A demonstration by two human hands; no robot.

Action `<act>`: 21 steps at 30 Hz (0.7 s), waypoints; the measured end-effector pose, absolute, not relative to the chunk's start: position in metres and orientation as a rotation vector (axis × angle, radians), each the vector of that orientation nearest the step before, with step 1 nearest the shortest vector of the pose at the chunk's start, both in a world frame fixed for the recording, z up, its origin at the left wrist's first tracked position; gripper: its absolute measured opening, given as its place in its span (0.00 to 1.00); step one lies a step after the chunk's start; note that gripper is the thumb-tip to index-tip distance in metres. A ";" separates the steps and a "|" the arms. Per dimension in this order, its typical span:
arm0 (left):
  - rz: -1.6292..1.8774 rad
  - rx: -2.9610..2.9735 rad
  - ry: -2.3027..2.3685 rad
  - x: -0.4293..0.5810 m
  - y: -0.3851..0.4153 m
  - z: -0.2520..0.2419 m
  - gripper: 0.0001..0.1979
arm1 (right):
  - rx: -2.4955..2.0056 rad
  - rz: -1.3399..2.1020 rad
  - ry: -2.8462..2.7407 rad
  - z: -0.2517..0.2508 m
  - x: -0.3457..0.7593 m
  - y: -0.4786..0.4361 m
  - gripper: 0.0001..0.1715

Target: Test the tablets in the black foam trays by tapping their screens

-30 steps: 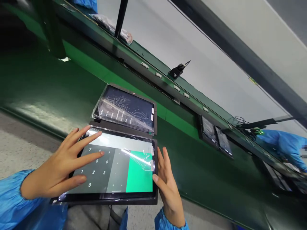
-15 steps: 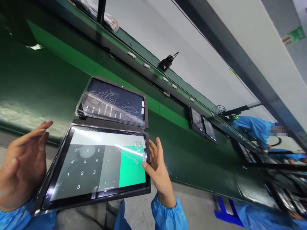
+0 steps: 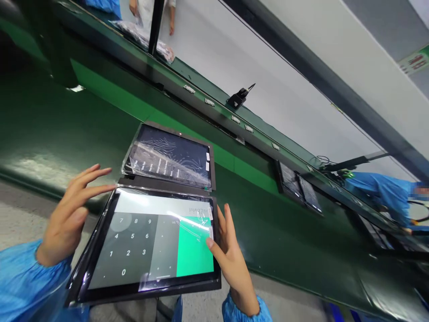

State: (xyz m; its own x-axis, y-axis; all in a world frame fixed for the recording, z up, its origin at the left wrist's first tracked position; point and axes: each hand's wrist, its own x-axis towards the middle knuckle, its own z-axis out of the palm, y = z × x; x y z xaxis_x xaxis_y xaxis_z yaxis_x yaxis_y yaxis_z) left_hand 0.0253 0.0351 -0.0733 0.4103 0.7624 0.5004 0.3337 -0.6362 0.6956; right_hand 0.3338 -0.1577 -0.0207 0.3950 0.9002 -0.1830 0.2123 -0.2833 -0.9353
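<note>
A tablet [image 3: 134, 241] with a calculator keypad and a green block on its lit screen is tilted up toward me in a dark tray. My right hand [image 3: 231, 259] grips its right edge, thumb on the screen's border and fingers behind. At the upper left corner, my left hand [image 3: 73, 205] has its fingers stretched out, an index fingertip at or just touching the tablet's edge. Just beyond lies a second tablet [image 3: 170, 156] under wrinkled clear film, showing a dark menu list and white labels.
The green bench [image 3: 268, 237] runs off to the right, with more tablets [image 3: 296, 185] farther along. A black power adapter [image 3: 238, 98] stands on the shelf above. A plastic-wrapped bundle [image 3: 144, 36] lies at its left. Co-workers in blue sleeves [image 3: 378, 188] are at the right.
My left hand has moved from beside the tablet up to its upper left corner. The touch circle on the screen went from 8 to 7, and the number display changed. The view has shifted.
</note>
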 end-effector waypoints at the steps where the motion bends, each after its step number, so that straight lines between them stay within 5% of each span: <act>1: 1.113 2.245 0.919 0.028 0.043 -0.068 0.24 | -1.768 0.879 -0.986 -0.017 0.330 -0.160 0.46; 10: 0.814 2.364 0.933 0.054 0.094 -0.057 0.21 | -1.827 0.030 -1.718 -0.014 0.260 -0.185 0.22; 21: 1.144 2.143 0.870 0.051 0.091 -0.060 0.22 | -1.547 -0.055 -2.304 -0.019 0.218 -0.149 0.43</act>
State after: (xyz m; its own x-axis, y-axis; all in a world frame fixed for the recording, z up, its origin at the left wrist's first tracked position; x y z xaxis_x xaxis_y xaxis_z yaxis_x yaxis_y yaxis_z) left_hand 0.0514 0.0907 -0.0603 0.4269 0.7531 0.5006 0.2813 -0.6367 0.7179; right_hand 0.2179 -0.1487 -0.0188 -0.3331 0.8876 0.3180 0.9017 0.3985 -0.1677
